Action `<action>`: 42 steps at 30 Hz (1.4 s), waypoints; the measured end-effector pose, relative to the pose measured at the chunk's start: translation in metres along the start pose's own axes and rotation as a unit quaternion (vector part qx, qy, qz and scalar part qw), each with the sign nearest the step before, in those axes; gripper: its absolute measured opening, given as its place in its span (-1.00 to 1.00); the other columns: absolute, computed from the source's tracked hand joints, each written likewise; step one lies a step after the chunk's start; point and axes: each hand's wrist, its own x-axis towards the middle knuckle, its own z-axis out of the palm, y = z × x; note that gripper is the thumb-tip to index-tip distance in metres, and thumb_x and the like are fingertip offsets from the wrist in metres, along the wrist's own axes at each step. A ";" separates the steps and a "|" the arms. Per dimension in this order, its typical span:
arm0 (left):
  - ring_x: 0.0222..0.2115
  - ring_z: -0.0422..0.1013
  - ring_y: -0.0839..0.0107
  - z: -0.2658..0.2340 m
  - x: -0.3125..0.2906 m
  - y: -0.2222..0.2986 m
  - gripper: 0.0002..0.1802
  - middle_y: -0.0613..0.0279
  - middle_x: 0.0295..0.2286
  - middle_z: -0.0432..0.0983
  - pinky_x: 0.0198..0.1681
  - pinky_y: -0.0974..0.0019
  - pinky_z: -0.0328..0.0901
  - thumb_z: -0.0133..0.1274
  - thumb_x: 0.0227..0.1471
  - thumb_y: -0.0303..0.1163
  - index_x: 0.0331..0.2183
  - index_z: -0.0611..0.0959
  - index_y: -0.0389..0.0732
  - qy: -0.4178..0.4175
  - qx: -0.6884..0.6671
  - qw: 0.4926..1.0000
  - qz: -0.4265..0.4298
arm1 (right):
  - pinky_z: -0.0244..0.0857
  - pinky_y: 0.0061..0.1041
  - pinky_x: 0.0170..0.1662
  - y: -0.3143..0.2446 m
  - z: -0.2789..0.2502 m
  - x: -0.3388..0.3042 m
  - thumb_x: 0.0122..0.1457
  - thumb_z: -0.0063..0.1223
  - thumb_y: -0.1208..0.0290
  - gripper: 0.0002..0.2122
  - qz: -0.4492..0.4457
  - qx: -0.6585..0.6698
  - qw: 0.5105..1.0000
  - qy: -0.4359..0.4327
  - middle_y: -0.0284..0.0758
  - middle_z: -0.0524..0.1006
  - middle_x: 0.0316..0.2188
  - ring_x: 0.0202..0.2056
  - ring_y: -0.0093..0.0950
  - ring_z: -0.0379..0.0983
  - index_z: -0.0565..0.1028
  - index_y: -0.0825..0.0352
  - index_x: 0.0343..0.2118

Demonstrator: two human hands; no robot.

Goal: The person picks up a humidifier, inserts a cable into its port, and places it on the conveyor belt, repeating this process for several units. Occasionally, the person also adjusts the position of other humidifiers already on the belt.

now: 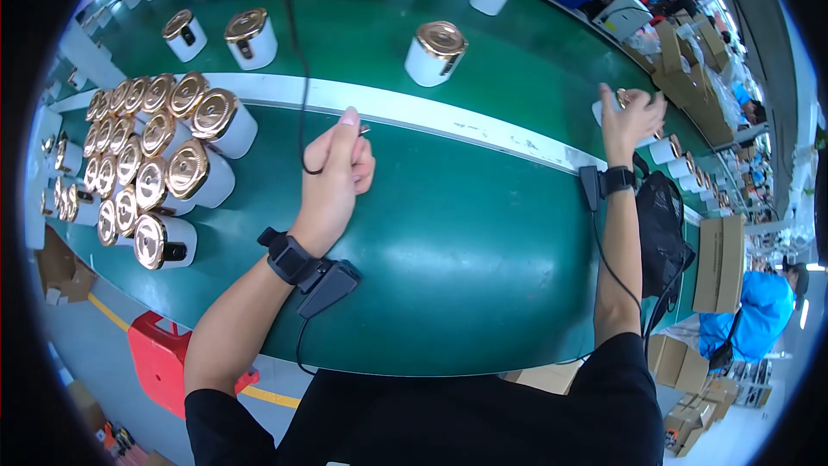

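Note:
My left hand [339,155] is closed around a black cable [297,60] that hangs from above, with a small metal tip poking out by the fingers. It hovers over the green work surface [448,242], near the white rail. Far right, the fingers of my right hand [632,121] are curled at a white canister [597,112] with a shiny copper lid, mostly hidden behind them. Left of my left hand, several similar canisters [203,174] stand packed together. Beyond the rail, another canister [435,53] stands alone on the green belt [354,34].
A white rail [414,121] divides the surface from the belt. More canisters [681,164] line the right side beside a black bag [662,233]. Cardboard boxes [720,263] and a person in blue [749,315] are farther right. A red stool [159,362] stands lower left.

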 end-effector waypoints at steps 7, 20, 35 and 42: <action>-0.72 -0.06 0.64 0.002 -0.001 0.002 -0.52 0.42 -0.72 0.03 -0.68 0.50 -0.16 -0.20 0.21 -0.10 -0.66 0.18 -0.10 -0.030 -0.024 0.999 -0.020 | 0.11 -0.37 0.12 -0.157 0.015 0.005 -0.03 0.26 0.37 -0.35 -0.030 0.674 0.632 -0.382 -0.22 0.27 0.13 0.10 -0.36 0.21 0.23 0.36 0.14; -0.69 0.08 0.57 -0.004 -0.009 0.000 -0.58 0.36 -0.71 0.15 -0.64 0.43 0.01 -0.29 0.18 -0.17 -0.63 0.29 -0.21 0.008 0.074 0.997 0.034 | 0.31 -0.63 -0.28 -0.265 -0.075 -0.073 0.03 0.24 0.31 -0.56 0.132 0.712 0.606 -0.329 -0.35 0.46 -0.32 -0.36 -0.62 0.39 0.32 0.38 -0.10; -0.71 0.19 0.23 -0.008 -0.008 -0.004 -0.70 0.01 -0.67 0.28 -0.60 0.22 0.12 -0.31 0.13 -0.37 -0.52 0.37 -0.37 -0.022 0.229 0.967 0.108 | 0.37 -0.57 -0.23 -0.267 -0.079 -0.089 0.04 0.24 0.17 -0.44 0.075 0.691 0.653 -0.301 -0.21 0.55 -0.32 -0.30 -0.53 0.49 0.23 0.45 -0.08; -0.71 0.21 0.26 -0.007 -0.005 -0.005 -0.68 0.04 -0.70 0.25 -0.61 0.21 0.11 -0.31 0.14 -0.36 -0.56 0.34 -0.37 -0.017 0.231 0.967 0.107 | 0.36 -0.58 -0.22 -0.268 -0.087 -0.085 0.04 0.24 0.16 -0.43 0.079 0.669 0.674 -0.304 -0.21 0.54 -0.32 -0.30 -0.51 0.48 0.23 0.46 -0.08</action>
